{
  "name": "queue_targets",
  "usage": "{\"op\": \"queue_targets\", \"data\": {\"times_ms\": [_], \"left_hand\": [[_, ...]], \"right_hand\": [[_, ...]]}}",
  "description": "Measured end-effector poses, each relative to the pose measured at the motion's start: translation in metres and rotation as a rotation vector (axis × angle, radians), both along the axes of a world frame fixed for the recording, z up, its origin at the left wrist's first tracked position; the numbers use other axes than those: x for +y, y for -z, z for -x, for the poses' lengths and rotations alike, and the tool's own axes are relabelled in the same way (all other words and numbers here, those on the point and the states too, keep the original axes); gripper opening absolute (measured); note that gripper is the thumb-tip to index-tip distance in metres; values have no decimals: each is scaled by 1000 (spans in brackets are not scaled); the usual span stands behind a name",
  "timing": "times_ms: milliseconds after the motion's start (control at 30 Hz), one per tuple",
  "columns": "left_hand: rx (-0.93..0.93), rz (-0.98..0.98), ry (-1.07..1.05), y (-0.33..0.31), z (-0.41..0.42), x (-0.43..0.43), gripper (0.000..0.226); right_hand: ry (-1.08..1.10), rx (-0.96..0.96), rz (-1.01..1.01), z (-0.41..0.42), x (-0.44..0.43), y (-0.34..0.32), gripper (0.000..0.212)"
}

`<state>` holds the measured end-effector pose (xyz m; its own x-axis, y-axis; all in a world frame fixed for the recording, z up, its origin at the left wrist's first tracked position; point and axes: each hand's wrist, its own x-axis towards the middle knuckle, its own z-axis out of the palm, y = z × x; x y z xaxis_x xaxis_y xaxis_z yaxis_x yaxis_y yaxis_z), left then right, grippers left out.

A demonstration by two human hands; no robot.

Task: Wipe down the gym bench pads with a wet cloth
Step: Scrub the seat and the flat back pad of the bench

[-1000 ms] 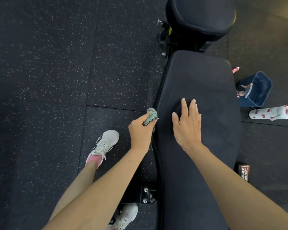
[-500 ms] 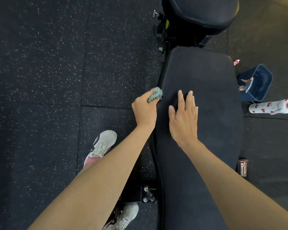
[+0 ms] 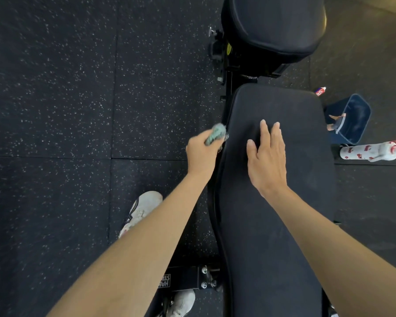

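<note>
A long black bench pad (image 3: 302, 202) runs up the right half of the view, with a second rounded black pad (image 3: 277, 26) beyond it at the top. My left hand (image 3: 201, 156) grips a bunched pale-green cloth (image 3: 216, 135) and holds it against the pad's left side edge. My right hand (image 3: 266, 161) lies flat on top of the long pad, fingers straight and pointing away from me.
Black speckled rubber floor (image 3: 66, 110) fills the left. A blue bucket (image 3: 354, 117) and a white spray bottle with red print (image 3: 370, 152) sit on the floor right of the bench. My white shoes (image 3: 144, 209) stand by the bench's steel foot (image 3: 188, 280).
My left hand has slid the cloth forward along the pad's left edge, away from me. My right hand has stayed flat on the pad top.
</note>
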<state>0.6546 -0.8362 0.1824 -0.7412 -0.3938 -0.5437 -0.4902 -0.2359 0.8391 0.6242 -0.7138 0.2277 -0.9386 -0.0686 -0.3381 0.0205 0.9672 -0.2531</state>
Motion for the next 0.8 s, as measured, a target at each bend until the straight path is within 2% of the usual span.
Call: {"op": "queue_targets", "data": {"times_ms": [167, 300, 433, 667, 800], "left_hand": [[-27, -141, 13, -2, -52, 0, 17], [-47, -234, -53, -3, -65, 8, 29], [-49, -170, -118, -3, -46, 20, 36], [-32, -68, -118, 0, -14, 20, 37], [-8, -6, -124, 2, 28, 17, 39]], "right_hand": [[-14, -8, -10, 0, -9, 1, 55], [-26, -19, -12, -6, -11, 3, 55], [-57, -15, -28, -6, -9, 6, 55], [-71, 3, -52, 6, -5, 10, 55], [-22, 13, -113, 20, 0, 10, 56]]}}
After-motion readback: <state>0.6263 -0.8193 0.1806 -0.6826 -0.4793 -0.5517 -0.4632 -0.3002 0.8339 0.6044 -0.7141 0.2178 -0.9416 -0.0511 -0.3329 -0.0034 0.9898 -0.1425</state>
